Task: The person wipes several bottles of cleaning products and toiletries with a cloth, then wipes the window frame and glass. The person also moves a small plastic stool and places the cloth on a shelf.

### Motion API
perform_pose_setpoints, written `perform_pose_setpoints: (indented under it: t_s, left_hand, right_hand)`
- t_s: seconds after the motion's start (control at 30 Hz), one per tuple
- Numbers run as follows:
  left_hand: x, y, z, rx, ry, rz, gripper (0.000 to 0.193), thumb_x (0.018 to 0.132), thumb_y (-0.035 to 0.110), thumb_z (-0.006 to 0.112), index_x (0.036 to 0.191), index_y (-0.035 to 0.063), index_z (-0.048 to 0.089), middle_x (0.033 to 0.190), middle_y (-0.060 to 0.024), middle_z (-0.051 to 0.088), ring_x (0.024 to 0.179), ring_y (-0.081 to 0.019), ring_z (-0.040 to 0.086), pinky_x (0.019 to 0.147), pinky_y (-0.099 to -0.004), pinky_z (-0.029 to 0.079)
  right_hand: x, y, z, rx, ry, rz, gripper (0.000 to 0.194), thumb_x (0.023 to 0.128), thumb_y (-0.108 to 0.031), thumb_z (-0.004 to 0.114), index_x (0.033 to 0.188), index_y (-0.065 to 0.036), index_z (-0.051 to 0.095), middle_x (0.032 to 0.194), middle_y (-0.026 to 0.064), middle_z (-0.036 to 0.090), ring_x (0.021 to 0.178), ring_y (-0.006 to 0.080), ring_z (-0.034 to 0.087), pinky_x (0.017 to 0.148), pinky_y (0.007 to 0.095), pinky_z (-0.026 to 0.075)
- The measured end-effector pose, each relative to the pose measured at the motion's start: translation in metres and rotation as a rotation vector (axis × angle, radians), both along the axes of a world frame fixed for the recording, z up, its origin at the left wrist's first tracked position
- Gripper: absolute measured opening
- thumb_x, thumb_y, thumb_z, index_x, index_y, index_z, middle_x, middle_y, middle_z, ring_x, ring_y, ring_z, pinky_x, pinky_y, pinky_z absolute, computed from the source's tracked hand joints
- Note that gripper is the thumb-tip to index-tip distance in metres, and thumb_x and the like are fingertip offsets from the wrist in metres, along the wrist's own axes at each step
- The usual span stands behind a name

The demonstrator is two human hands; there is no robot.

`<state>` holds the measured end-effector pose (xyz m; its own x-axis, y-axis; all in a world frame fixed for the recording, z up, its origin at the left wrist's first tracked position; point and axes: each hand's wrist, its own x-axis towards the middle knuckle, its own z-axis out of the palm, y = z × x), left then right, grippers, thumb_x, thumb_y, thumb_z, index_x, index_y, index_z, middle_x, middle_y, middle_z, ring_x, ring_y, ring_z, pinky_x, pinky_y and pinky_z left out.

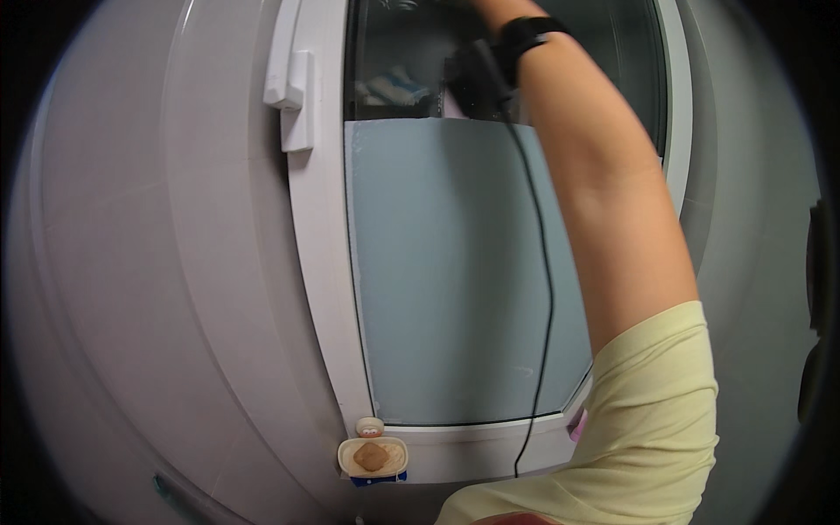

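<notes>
My right arm reaches up in front of a window pane; its hand is past the top edge of the picture. A black strap (535, 31) with a dark device (482, 69) is around the forearm. From the device a thin black cable (550, 282) hangs down. Frosted film (446, 262) covers the lower part of the glass, and the dark upper glass (407, 39) shows blurred reflections or things behind it. My left hand is out of view.
A white window handle (298, 98) juts from the left of the frame. On the sill, a cream soap dish (397, 469) holds a brown piece, probably soap, beside a small round object with a face (370, 427). Tiled wall (216, 230) curves along the left. Dark objects (817, 269) stand at the far right.
</notes>
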<state>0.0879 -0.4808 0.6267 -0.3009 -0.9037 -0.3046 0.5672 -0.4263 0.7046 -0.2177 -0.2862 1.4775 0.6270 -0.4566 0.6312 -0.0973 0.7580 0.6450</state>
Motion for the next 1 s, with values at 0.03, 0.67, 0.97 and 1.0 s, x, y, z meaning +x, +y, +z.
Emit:
perform_pose_setpoints:
  t_s: [0.03, 0.67, 0.97, 1.0]
  left_hand:
    - [-0.002, -0.002, 0.002, -0.005, 0.004, -0.003, 0.016, 0.089, 0.01, 0.059, 0.104, 0.0098, 0.056, 0.088, -0.011, 0.063, 0.074, -0.0214, 0.057, 0.065, -0.0344, 0.049]
    - [0.024, 0.015, 0.029, 0.01, -0.132, 0.118, 0.026, 0.091, 0.005, 0.054, 0.116, 0.0008, 0.051, 0.098, -0.0157, 0.063, 0.089, -0.0265, 0.061, 0.08, -0.0395, 0.052]
    - [0.023, 0.044, -0.017, -0.027, -0.139, 0.02, 0.028, 0.089, 0.009, 0.059, 0.114, -0.0012, 0.053, 0.097, -0.0139, 0.064, 0.086, -0.023, 0.062, 0.075, -0.0344, 0.052]
    - [0.021, 0.044, -0.018, -0.016, -0.175, 0.024, 0.025, 0.09, 0.008, 0.058, 0.113, 0.0003, 0.053, 0.095, -0.0131, 0.064, 0.084, -0.0226, 0.062, 0.072, -0.0342, 0.052]
  right_hand:
    - [-0.005, 0.035, 0.015, -0.143, -0.073, -0.072, 0.031, 0.074, -0.004, 0.058, 0.104, 0.003, 0.065, 0.129, 0.0214, 0.049, 0.123, 0.0377, 0.044, 0.105, 0.039, 0.037]
    - [-0.012, 0.009, 0.067, -0.294, -0.067, -0.408, 0.038, 0.083, -0.025, 0.052, 0.113, -0.005, 0.064, 0.135, 0.0155, 0.047, 0.131, 0.0322, 0.037, 0.107, 0.0441, 0.031]
    - [-0.005, -0.083, -0.172, -0.189, -0.51, 0.093, 0.059, 0.082, -0.012, 0.055, 0.136, 0.005, 0.037, 0.144, 0.0276, 0.031, 0.13, 0.0421, 0.034, 0.11, 0.0471, 0.023]
    - [-0.006, -0.089, -0.203, -0.176, -0.485, 0.091, 0.064, 0.083, -0.011, 0.057, 0.14, 0.004, 0.031, 0.148, 0.0257, 0.024, 0.134, 0.0402, 0.029, 0.113, 0.0459, 0.019]
